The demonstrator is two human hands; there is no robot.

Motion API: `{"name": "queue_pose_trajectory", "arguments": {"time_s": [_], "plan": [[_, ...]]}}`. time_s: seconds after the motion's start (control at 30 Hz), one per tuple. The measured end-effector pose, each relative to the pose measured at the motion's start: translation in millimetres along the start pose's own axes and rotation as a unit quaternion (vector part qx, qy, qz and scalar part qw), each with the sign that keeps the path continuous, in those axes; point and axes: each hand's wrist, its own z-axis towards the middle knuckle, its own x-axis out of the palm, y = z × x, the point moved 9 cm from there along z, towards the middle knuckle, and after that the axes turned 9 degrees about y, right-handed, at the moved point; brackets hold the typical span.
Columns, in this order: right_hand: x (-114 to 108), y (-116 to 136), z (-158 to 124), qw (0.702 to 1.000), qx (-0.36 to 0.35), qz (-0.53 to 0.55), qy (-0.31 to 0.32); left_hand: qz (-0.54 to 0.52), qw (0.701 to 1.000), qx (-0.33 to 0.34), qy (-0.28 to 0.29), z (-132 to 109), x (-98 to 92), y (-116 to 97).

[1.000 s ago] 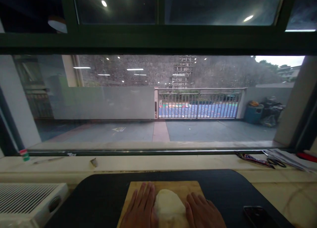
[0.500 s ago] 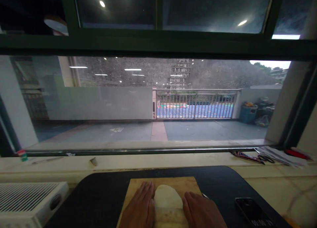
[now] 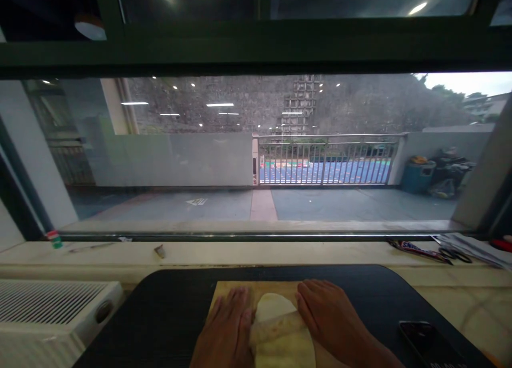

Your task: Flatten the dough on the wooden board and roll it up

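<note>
A flat, pale, rounded sheet of dough point(image 3: 285, 352) lies on a wooden board point(image 3: 224, 289). Across it rests a light rolling pin point(image 3: 277, 328), slightly slanted, its right end farther away. My left hand point(image 3: 226, 328) lies over the pin's left end, fingers stretched forward and flat. Over the right end is my right hand point(image 3: 334, 317), with fingers extended close together and pointing forward and left. Both palms hide the ends of the pin. A little dough shows beyond the pin, the larger part on the near side.
The board sits on a black tabletop point(image 3: 168, 314). A phone point(image 3: 430, 341) lies at the right. On the window ledge are a snack wrapper point(image 3: 420, 250), scissors point(image 3: 456, 255), papers point(image 3: 476, 248) and a small red-and-green container point(image 3: 55, 239). A white slatted appliance point(image 3: 56, 314) stands left.
My right hand has moved forward, and the rolling pin's right end now sits farther away, tilting the pin. More dough shows on the near side. The camera view has shifted slightly.
</note>
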Motion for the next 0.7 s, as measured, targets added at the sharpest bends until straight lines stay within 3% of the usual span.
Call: {"name": "queue_pose_trajectory", "arguments": {"time_s": [0.1,0.27,0.37,0.53,0.7], "plan": [[19.2,-6.6,3.5,0.999,-0.006,0.037,0.019,0.025,1.000,-0.011,0.003,4.7,-0.8,3.4],[38.1,-14.9,-5.3,0.998,-0.015,0.045,-0.050,0.045,0.998,-0.003,0.040,11.5,4.6,6.4],[36.7,-12.2,-2.7,0.998,-0.016,0.052,-0.024,0.018,0.999,0.000,0.035,10.0,9.2,10.7],[11.1,-0.7,11.0,0.999,-0.036,-0.004,-0.022,-0.006,1.000,-0.002,0.011,4.6,21.2,17.9],[30.9,-12.5,19.8,0.999,-0.017,0.049,0.001,0.032,0.999,0.002,0.006,10.2,19.0,16.5]]}}
